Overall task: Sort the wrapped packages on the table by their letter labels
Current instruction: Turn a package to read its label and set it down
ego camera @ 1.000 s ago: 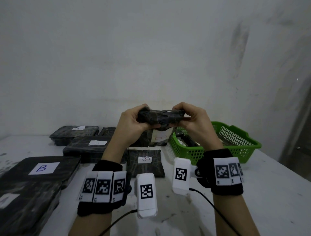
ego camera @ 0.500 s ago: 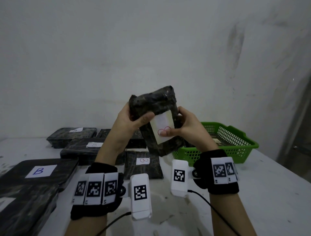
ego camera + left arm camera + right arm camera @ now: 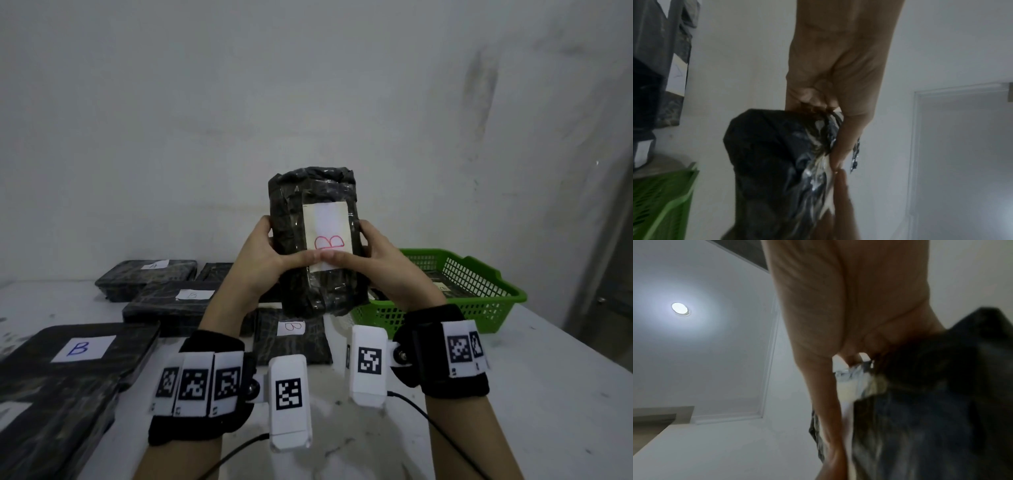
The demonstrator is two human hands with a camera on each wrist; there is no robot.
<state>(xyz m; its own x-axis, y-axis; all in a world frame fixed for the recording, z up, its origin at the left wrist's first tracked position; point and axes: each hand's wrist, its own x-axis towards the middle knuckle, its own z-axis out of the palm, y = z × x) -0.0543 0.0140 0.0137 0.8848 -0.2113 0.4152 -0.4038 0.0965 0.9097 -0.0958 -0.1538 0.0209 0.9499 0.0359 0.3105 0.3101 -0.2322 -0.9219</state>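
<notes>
Both hands hold a black wrapped package [image 3: 317, 240] upright in the air above the table, its white label with a red B [image 3: 328, 240] turned toward me. My left hand [image 3: 270, 263] grips its left side and my right hand [image 3: 366, 260] its right side, with both thumbs lying across the lower edge of the label. In the left wrist view the package [image 3: 772, 162] fills the middle under my left hand [image 3: 838, 113]. The right wrist view shows the package [image 3: 931, 402] blurred beside my right hand [image 3: 849, 337].
Several black wrapped packages lie on the white table [image 3: 548, 394]: a large one labelled B [image 3: 82, 349] at the front left, a small B one [image 3: 293, 337] under my hands, others [image 3: 178, 301] behind. A green basket [image 3: 455, 291] with packages stands at the right.
The package was held flat between both hands, then turned upright with its label toward me. It now stands straighter and both thumbs lie across the label's lower edge.
</notes>
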